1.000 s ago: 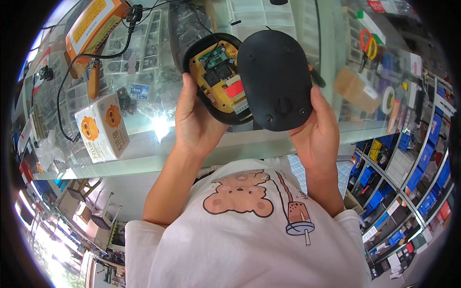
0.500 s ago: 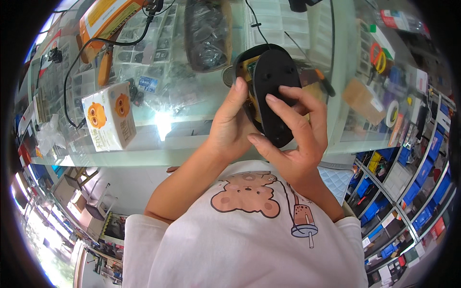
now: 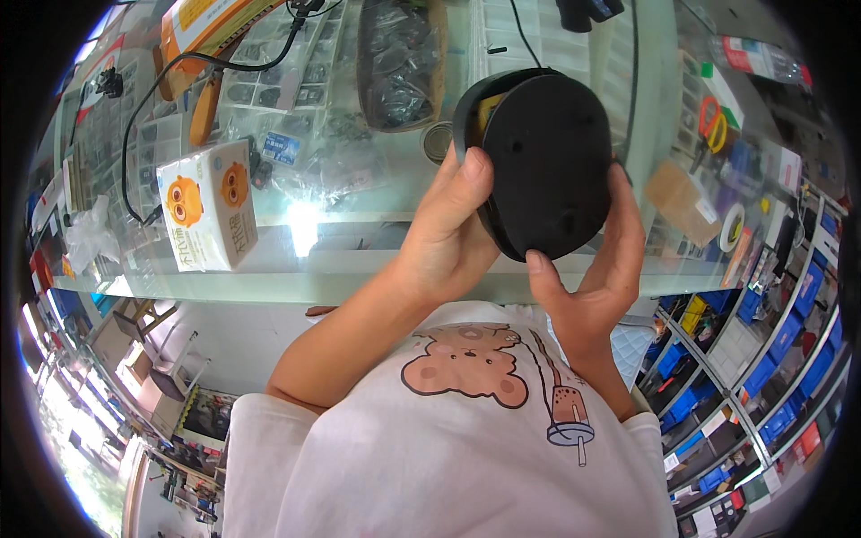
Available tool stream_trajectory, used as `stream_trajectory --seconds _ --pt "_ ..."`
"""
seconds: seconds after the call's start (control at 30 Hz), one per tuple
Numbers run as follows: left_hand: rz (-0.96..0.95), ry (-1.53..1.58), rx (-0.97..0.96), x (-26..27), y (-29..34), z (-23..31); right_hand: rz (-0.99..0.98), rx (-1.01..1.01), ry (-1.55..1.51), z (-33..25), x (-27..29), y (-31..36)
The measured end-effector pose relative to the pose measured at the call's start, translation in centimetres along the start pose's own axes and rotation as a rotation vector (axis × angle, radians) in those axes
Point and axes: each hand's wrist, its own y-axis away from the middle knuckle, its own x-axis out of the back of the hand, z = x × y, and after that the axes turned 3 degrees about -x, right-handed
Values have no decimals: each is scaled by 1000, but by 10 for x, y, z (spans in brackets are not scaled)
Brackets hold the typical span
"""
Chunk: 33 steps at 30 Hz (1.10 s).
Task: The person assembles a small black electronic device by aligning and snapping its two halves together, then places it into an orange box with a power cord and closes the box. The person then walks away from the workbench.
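A black oval corded device, apparently a computer mouse (image 3: 549,170), is held up over the glass bench with its flat underside toward me. Along its left side the two shell halves stand apart, and a yellowish inside part shows in the gap. My left hand (image 3: 446,238) grips that side, the thumb on the edge and the other fingers hidden behind. My right hand (image 3: 596,300) closes round the opposite side, thumb at the lower rim and fingers along the right edge. From the far end runs a thin black cable (image 3: 525,36).
A white tissue pack (image 3: 208,211) stands at left, near a black cord (image 3: 134,134) and an orange handle (image 3: 205,109). Beyond lies an open box of bagged parts (image 3: 402,63). Scissors (image 3: 715,125) and a tape roll (image 3: 733,227) are at right. A round metal tin (image 3: 437,142) sits beside the device.
The device has turned so its underside faces me more fully, and the gap looks narrower. My right fingers have moved off its face to the right edge. The view has shifted slightly.
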Motion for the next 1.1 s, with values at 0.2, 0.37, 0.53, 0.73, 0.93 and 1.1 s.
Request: stream_trajectory --seconds 0.2,0.37,0.53,0.73,0.93,1.1 --pt "-15 9 -11 0 0 -6 -52 18 165 -16 0 -9" --pt "-39 186 -36 0 1 1 19 -5 -71 -9 3 -7" --pt "-149 197 -57 -3 -1 7 79 -264 -283 -27 17 -15" --pt "-118 176 -55 -5 2 10 133 -308 -318 -23 22 -15" --pt "-139 150 -43 -6 0 12 155 -384 -542 -30 21 -16" --pt "-128 260 10 1 -3 8 115 -458 -553 -26 22 -13"
